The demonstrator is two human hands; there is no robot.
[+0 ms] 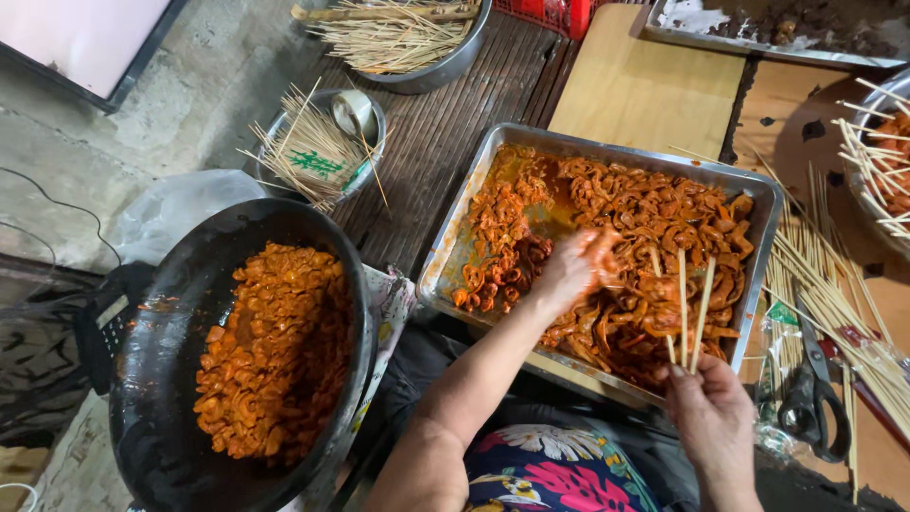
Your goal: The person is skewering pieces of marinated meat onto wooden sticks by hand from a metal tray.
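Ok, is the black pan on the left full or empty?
Partly full. The black pan holds a heap of orange-red sauced meat pieces over the middle, with bare dark wall showing around it.

Street-food prep spot: skewers, marinated meat.

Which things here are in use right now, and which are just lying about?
In use: left hand in the metal tray of sauced meat; right hand holding bamboo skewers.
Lying about: scissors, black pan, skewer bowl.
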